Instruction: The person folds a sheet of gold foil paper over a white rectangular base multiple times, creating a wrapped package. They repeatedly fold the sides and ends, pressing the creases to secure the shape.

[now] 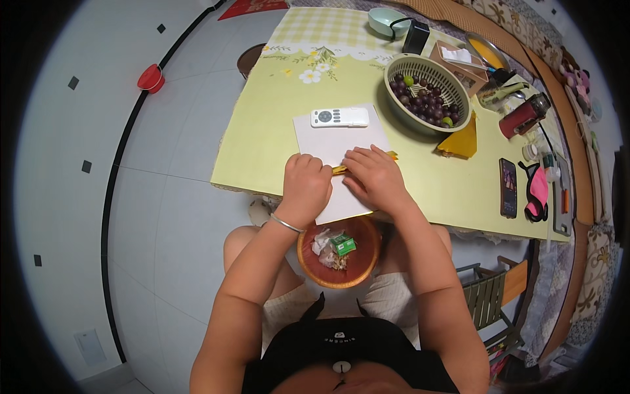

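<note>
Near the centre of the frame, we see a narrow yellow strip (339,170) lying across a white sheet (344,197), whose lower corner juts past the near edge of the table (259,131). The left hand (307,187) is curled closed around the strip's left end; the right hand (374,176) bends over its right part, how tightly we cannot tell. Leftward we have bare tabletop; above, a white remote (339,117) and, upper right, a fruit-filled colander (392,109) narrow our room.

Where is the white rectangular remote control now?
In the head view, the remote lies on the far end of the white rectangular paper, beyond the left hand, left of the round grey-green plastic basket.
</note>
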{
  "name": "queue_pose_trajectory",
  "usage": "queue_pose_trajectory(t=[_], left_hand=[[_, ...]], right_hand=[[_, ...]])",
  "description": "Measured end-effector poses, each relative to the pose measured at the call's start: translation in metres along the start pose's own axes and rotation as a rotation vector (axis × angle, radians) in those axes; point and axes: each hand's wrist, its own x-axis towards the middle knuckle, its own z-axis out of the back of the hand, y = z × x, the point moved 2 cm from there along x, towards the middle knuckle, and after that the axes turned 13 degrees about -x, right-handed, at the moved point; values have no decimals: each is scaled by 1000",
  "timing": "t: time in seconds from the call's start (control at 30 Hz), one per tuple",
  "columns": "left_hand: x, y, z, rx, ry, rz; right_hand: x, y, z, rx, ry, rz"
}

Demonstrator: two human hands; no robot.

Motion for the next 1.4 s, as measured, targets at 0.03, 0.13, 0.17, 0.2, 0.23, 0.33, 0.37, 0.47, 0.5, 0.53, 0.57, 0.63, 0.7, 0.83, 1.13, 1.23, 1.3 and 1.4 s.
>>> queue_pose_trajectory(t=[0.03, 0.13, 0.17, 0.2, 0.23, 0.33, 0.37, 0.47, 0.5, 0.53, 0.57, 0.63, 0.7, 0.83, 1.13, 1.23, 1.3, 1.4], left_hand=[[1, 2, 2, 2, -23, -11], [4, 5, 19, 90, -63, -31], [7, 4, 26, 132, -71, -35], [6, -1, 24, 129, -79, -19], [8, -9, 20, 126, -86, -2], [5, -16, 1, 68, -68, 47], [4, -16, -3, 42, -55, 63], [12, -4, 4, -32, -214, 113], [14, 4, 8, -82, -318, 98], [17, 12, 14, -136, -355, 154], [19, 20, 18, -144, -399, 188], [22, 33, 23, -290, -437, 335], [21, 34, 34, -471, -487, 347], [11, 37, 47, -712, -558, 288], [3, 45, 65, -1597, -147, 94], [5, 42, 63, -1683, -10, 97], [11, 39, 65, -1710, 63, 89], [11, 36, 53, -1145, 61, 159]], right_hand=[[2, 1, 0, -21, -20, 14], [4, -3, -10, -49, -86, -43], [5, -5, -14, -52, -108, -80], [7, -4, -11, -35, -137, -79], [5, -1, -11, -13, -125, -68], [4, 2, -6, 16, -122, -41], [6, 1, -1, 4, -137, -41], [9, -22, 9, 8, -244, -187], [9, -29, 11, 92, -266, -324], [4, -33, 9, 116, -232, -481], [0, -40, 3, 327, -113, -704], [-5, -55, -12, 712, 0, -858], [-6, -48, -14, 743, -37, -706], [4, -28, 7, 293, 154, -240], [-8, -32, -5, 1189, -28, -336], [0, -29, 26, 1379, -17, -479], [-7, -29, 32, 1286, -12, -554], [-19, -30, 31, 1086, 2, -588]])
